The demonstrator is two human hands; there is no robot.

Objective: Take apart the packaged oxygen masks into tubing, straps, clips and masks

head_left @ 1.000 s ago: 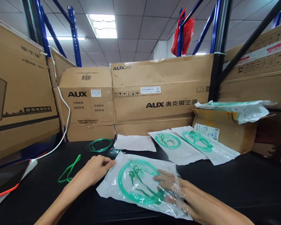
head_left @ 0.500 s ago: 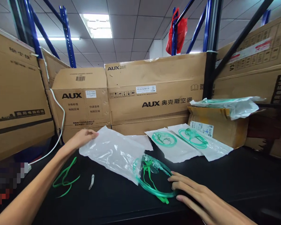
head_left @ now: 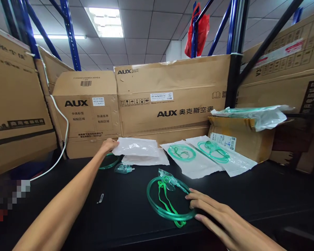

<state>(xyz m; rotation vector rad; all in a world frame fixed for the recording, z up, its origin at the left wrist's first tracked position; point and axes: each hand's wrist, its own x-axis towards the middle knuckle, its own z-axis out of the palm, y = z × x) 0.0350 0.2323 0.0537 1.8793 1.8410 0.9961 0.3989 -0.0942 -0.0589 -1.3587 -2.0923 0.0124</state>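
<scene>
My left hand [head_left: 108, 145] is stretched far forward and pinches the left end of an empty clear plastic bag [head_left: 137, 147], holding it over another empty bag [head_left: 146, 160] at the back of the black table [head_left: 264, 195]. My right hand [head_left: 211, 211] rests flat, fingers spread, on the right side of a coiled green tube with an oxygen mask and green strap [head_left: 167, 200], which lies bare on the table in front of me.
Two sealed bags with green tubing [head_left: 196, 157] lie at the back right beside a small open carton [head_left: 240, 139]. A loose green tube coil [head_left: 108, 162] and a clear mask [head_left: 124, 168] lie behind my left arm. Large AUX cartons wall the back. A small metal strip [head_left: 101, 198] lies left.
My left hand pulled the plastic bag off the green tubing and carried it back onto the other empty bag. My right hand stayed on the coil, now bare.
</scene>
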